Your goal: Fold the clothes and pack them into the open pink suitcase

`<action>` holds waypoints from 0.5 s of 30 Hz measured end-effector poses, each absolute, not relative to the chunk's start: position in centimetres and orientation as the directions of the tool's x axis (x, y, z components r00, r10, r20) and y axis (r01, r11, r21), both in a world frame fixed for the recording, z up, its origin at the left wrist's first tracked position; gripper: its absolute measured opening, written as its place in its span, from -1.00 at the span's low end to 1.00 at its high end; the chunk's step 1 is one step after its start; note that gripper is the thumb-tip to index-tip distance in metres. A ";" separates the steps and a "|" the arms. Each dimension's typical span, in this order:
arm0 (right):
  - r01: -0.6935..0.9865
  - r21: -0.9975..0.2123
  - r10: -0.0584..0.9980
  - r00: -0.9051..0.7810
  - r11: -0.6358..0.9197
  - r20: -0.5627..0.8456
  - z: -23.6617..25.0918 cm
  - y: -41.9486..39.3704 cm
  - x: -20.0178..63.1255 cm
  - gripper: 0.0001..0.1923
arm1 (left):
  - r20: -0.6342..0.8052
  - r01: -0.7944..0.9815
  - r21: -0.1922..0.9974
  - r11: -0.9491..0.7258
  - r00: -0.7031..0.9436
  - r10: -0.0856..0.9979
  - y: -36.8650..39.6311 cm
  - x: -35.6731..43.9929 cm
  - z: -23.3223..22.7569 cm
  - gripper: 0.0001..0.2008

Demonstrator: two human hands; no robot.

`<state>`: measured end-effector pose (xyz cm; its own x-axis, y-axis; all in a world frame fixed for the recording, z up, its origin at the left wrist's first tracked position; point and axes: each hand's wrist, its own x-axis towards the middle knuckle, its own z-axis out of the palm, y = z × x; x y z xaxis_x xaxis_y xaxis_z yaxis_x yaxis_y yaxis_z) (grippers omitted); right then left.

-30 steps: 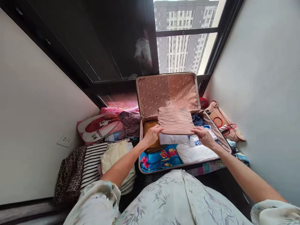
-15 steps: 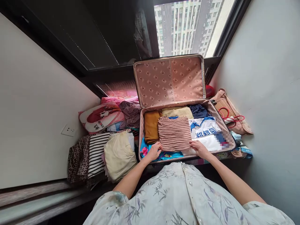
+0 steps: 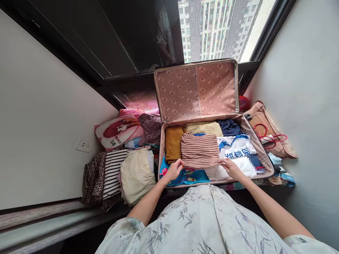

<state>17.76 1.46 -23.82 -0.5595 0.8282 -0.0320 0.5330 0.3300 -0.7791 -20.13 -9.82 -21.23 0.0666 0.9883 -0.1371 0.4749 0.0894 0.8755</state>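
A pink garment with dark stripes (image 3: 200, 151) lies folded over other clothes in an open suitcase (image 3: 198, 91). My left hand (image 3: 175, 170) pinches its near left corner, and my right hand (image 3: 231, 168) grips the near right corner. That near edge is slightly raised. Around it are a folded mustard-brown garment (image 3: 173, 144), a beige one (image 3: 205, 129), a navy one (image 3: 229, 127) and a white shirt with blue lettering (image 3: 237, 146). Bright blue patterned cloth (image 3: 192, 177) shows beneath the near edge.
Left of the suitcase stand a cream folded pile (image 3: 138, 176), black-and-white striped cloth (image 3: 115, 173), a leopard-print garment (image 3: 94, 176) and a pink cartoon cushion (image 3: 118, 132). To the right lie a tan bag (image 3: 275, 123) and red cord (image 3: 279, 141). Walls close in on both sides.
The striped garment's near edge has been lifted and drawn away from me, uncovering more of the blue patterned cloth. Both hands keep hold of its corners. The whole view has shifted slightly.
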 end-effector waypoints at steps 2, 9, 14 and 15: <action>0.535 -0.776 0.828 -0.559 0.333 -0.031 -23.2 2.3 17.3 -0.73 | -0.187 0.430 0.891 0.147 0.053 0.981 -9.1 -20.2 -20.7 -0.88; 0.601 -0.697 0.704 -0.684 0.392 -0.193 -24.2 4.1 16.6 -0.75 | -0.272 0.518 0.820 0.243 -0.021 0.962 -4.3 -20.8 -19.5 -0.82; 0.598 -0.683 0.644 -0.726 0.419 -0.241 -26.3 2.8 16.3 -0.78 | -0.174 0.473 0.810 0.346 -0.371 0.912 2.2 -20.7 -20.2 -0.75; 0.599 -0.682 0.648 -0.724 0.420 -0.237 -26.5 2.6 16.2 -0.77 | -0.176 0.452 0.821 0.350 -0.383 0.907 3.5 -20.5 -20.5 -0.74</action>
<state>16.22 2.61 -26.47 -0.7236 0.6484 -0.2365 0.5990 0.4199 -0.6818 -20.50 3.55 -20.46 -0.3828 0.9070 -0.1756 0.4518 0.3496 0.8208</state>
